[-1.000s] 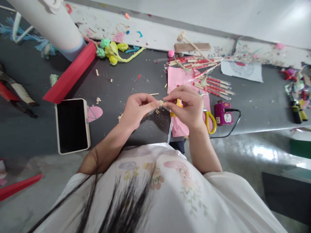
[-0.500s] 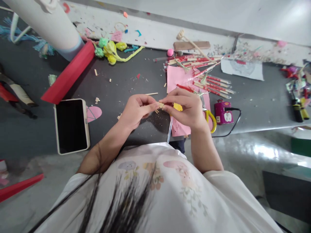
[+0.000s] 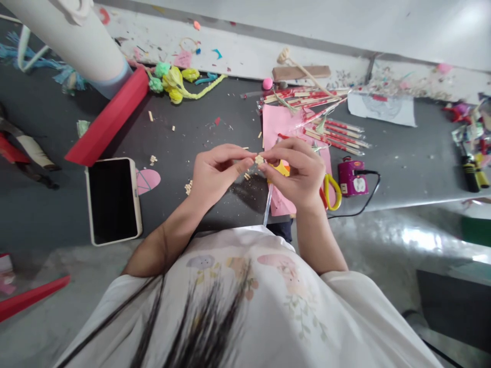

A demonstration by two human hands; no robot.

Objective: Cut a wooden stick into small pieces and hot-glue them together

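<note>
Between the fingertips of both hands is a small pale cluster of round wooden-looking pieces point(image 3: 259, 159). My left hand point(image 3: 220, 171) pinches it from the left with thumb and forefinger. From the right, my right hand point(image 3: 297, 168) pinches the same cluster, above the edge of a pink sheet point(image 3: 273, 122). Short pale stick pieces point(image 3: 247, 176) lie on the dark table just below the fingertips. Another small pile of pale pieces point(image 3: 188, 187) sits beside my left wrist. Yellow-handled scissors point(image 3: 333, 192) rest to the right of my right hand.
A phone point(image 3: 115, 201) and a red bar point(image 3: 109, 117) lie at the left. Wrapped sticks point(image 3: 339, 134) spread behind my right hand. A purple box point(image 3: 352, 178) with a black cable is at the right, and yellow yarn point(image 3: 174, 82) lies at the back.
Both hands have shifted slightly, and the cluster sits a little higher and further right, showing more of its round pieces. My left fingers have straightened somewhat, uncovering more of the pile by the wrist.
</note>
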